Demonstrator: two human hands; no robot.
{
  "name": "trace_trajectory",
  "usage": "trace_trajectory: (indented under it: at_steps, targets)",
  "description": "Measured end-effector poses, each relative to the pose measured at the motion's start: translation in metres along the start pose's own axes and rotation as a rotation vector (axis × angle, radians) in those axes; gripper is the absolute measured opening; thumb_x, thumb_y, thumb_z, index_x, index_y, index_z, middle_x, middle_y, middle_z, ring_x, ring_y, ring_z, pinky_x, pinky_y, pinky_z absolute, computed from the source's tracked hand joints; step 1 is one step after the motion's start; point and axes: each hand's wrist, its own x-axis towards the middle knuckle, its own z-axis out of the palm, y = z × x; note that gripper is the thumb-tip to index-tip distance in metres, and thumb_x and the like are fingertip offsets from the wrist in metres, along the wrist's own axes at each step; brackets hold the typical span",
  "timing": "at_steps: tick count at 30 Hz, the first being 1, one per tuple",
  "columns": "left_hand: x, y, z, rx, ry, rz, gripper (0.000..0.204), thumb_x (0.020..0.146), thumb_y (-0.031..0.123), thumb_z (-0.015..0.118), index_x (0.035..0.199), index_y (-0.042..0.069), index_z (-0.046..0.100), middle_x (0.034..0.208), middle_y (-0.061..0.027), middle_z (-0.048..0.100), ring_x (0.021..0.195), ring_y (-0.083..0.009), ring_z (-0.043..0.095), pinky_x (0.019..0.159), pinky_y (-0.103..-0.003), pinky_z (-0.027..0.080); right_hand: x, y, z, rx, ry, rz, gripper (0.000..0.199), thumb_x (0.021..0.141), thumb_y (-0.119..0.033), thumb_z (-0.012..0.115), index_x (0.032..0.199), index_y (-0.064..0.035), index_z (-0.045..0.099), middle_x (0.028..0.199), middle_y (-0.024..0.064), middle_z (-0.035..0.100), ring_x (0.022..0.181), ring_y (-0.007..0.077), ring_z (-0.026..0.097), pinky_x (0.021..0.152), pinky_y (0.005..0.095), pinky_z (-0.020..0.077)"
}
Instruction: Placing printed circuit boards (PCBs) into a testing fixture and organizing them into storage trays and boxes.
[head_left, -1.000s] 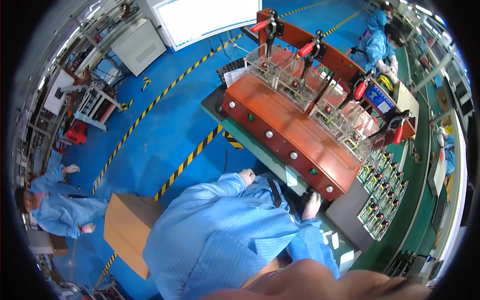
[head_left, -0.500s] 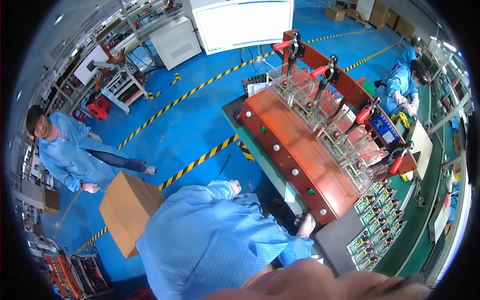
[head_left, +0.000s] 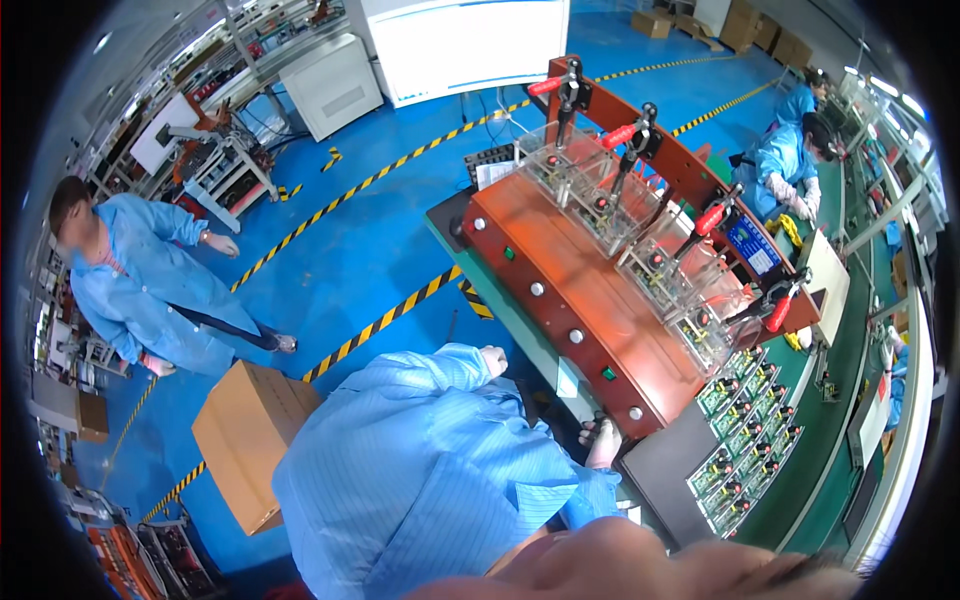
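Observation:
My left hand (head_left: 494,361), in a pale glove, is out beyond its blue sleeve, apart from the bench's left edge; its fingers are too small to make out. My right hand (head_left: 603,440), also gloved, is at the bench edge beside the lower front corner of the orange-red test fixture (head_left: 600,318). Its fingers are curled in around small dark shapes that I cannot identify. Along the fixture's front run silver round buttons and green switches. Clear acrylic nests (head_left: 650,270) and red-handled toggle clamps (head_left: 708,219) stand on its far side.
Rows of small green circuit boards (head_left: 745,440) lie right of a dark grey mat (head_left: 672,470). Beyond runs a green conveyor (head_left: 835,390), with co-workers (head_left: 785,170) along it. A cardboard box (head_left: 250,440) is at my left; a person in a blue coat (head_left: 150,270) stands behind it.
The view has shifted slightly. My left hand has moved a little right, nearer the bench; my right hand stays by the fixture's corner. The person at left has swung one arm outward.

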Motion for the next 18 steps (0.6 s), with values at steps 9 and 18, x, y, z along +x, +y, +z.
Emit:
trace_trajectory:
  at_steps: [9,18]
  targets:
    - [0.005,-0.036,0.017,-0.116,0.266,-0.091,0.028,0.085,0.033,0.053,0.101,0.013,0.063,0.11,-0.0157,0.06,0.105,-0.0328,0.056,0.093,-0.042,0.043,0.006,-0.006,0.02,-0.11,-0.018,-0.097,0.023,0.091,-0.024,0.048,0.093,-0.0045,0.059,0.066,0.0022,0.056,0.045,0.0087,0.046,0.037,0.0223,0.0341]
    - [-0.042,-0.119,0.062,-0.136,0.064,-0.273,0.029,0.081,0.035,0.054,0.096,0.013,0.066,0.103,-0.0163,0.064,0.102,-0.034,0.057,0.089,-0.045,0.045,0.089,0.041,-0.004,-0.359,-0.487,-0.155,0.031,0.093,-0.023,0.039,0.096,-0.0009,0.06,0.071,0.0076,0.06,0.05,0.0129,0.052,0.044,0.0252,0.039]
